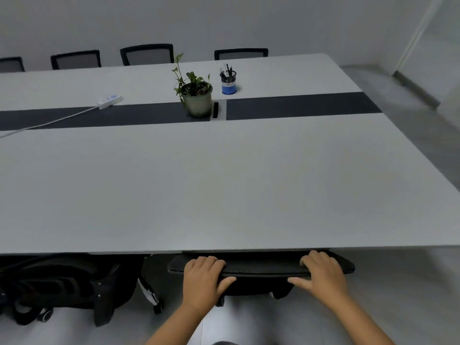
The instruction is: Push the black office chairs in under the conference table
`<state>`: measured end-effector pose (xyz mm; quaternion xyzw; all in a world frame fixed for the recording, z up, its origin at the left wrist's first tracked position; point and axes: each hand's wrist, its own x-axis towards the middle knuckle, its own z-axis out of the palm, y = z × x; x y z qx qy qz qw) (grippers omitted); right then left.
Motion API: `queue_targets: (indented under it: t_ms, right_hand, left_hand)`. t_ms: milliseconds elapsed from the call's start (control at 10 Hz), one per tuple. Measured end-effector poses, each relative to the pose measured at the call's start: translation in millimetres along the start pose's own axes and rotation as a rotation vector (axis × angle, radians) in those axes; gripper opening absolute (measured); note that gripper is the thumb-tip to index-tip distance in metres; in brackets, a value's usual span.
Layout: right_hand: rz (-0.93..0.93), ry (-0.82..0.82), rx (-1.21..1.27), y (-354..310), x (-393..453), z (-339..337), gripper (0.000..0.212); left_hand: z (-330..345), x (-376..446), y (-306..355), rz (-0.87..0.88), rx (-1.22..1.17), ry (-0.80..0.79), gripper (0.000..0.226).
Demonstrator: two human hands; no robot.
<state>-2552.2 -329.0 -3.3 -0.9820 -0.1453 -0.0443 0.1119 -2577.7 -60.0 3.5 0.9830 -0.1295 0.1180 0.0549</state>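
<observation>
A black office chair stands right in front of me with the top of its backrest against the near edge of the grey conference table. My left hand grips the backrest's top edge on its left part, fingers over the top and thumb underneath. My right hand grips the same edge further right. The seat is hidden under the table. A second black chair sits tucked under the table at the lower left. Several more black chairs line the far side.
On the table stand a potted plant, a blue-and-black pen holder and a white power strip with its cable running left. A dark strip runs down the table's middle. Grey floor stretches to the right toward a glass partition.
</observation>
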Motion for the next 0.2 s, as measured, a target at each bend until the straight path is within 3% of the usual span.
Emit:
queue_targets:
  t_ms: [100,200]
  right_hand:
    - [0.084,-0.148,0.223,12.1,2.1,-3.4,0.017]
    - [0.183,-0.088,0.423,15.7,12.6,-27.8,0.007]
  left_hand:
    - [-6.4,2.3,-2.0,-0.026,-0.125,0.030,0.041]
    - [6.2,-17.1,1.1,0.027,-0.328,0.185,0.044]
